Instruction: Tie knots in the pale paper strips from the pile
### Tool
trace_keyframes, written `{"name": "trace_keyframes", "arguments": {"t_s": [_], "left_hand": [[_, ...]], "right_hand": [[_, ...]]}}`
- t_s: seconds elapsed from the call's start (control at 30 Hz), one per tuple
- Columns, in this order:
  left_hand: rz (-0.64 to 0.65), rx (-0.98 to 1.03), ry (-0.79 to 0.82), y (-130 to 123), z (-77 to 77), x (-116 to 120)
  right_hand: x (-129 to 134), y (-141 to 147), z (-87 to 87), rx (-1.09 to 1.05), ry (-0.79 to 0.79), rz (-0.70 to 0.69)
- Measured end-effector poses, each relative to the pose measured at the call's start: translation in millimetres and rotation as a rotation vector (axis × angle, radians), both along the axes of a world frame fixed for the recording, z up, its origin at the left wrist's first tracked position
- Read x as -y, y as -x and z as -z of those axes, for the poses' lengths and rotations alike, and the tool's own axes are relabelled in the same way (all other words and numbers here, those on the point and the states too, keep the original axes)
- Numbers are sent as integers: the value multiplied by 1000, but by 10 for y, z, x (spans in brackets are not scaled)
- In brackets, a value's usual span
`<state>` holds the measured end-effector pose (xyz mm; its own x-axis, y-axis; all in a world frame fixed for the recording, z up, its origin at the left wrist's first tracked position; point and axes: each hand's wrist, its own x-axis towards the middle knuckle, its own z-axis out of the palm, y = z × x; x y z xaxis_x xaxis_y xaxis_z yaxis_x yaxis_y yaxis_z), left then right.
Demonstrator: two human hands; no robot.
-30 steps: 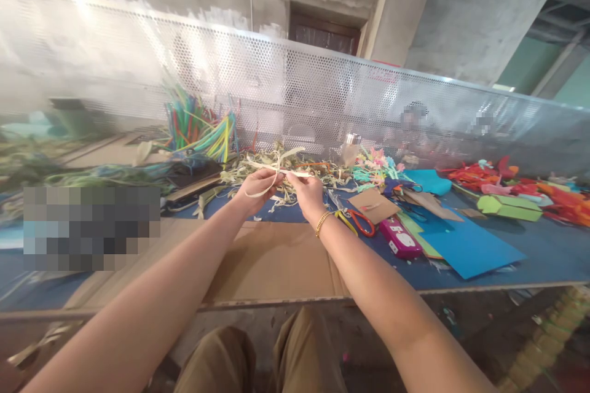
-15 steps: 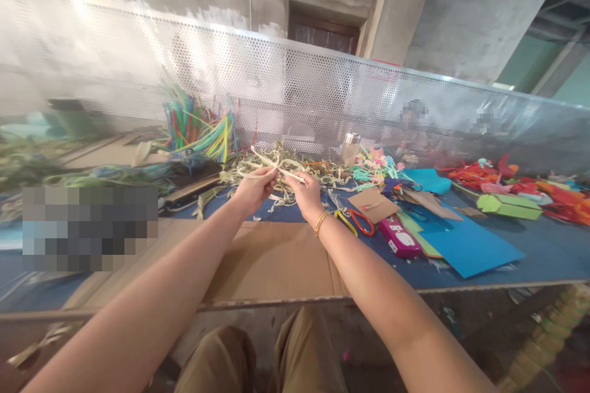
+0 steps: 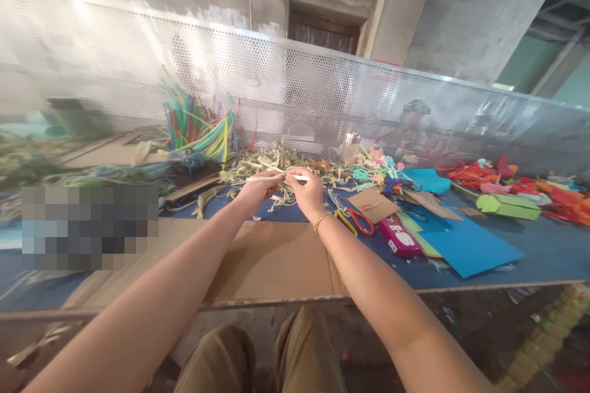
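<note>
Both hands meet above the table in the middle of the head view. My left hand [image 3: 259, 191] is closed, its fingers pinching a pale, flat fibre strip [image 3: 267, 177]. Close beside it, my right hand [image 3: 306, 189] is also closed on the pale strip, a short end of which sticks out over the fingers. The fingertips of the two hands nearly touch, and they partly hide the strip between them. Behind and beneath the hands lies a tangled heap of dry, pale green and straw-coloured strips [image 3: 246, 166].
A cardboard sheet [image 3: 281, 261] covers the near table. To the right lie red- and yellow-handled scissors [image 3: 362, 222], a purple box [image 3: 400, 237] and blue paper [image 3: 470, 242]. Colourful stems [image 3: 198, 129] stand behind left. A perforated metal screen [image 3: 262, 73] borders the back.
The hands have stayed in nearly the same place, with fingers shifted. The strips that stood crossed and looped above the fingers now lie flatter, almost level between the hands.
</note>
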<state>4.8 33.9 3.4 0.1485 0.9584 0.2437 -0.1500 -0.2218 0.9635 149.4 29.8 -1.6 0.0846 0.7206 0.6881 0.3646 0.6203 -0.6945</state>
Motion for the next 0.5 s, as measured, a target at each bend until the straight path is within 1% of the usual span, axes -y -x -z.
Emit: {"name": "trace_keyframes", "arguments": {"t_s": [0.13, 0.3, 0.5], "left_hand": [[36, -37, -57, -12, 19, 9], [-35, 21, -1, -16, 66, -38], [-47, -29, 7, -12, 83, -66]], "right_hand": [[-2, 18, 19, 40, -19, 14], [51, 46, 4, 160, -79, 18], [80, -5, -33, 307, -127, 132]]}}
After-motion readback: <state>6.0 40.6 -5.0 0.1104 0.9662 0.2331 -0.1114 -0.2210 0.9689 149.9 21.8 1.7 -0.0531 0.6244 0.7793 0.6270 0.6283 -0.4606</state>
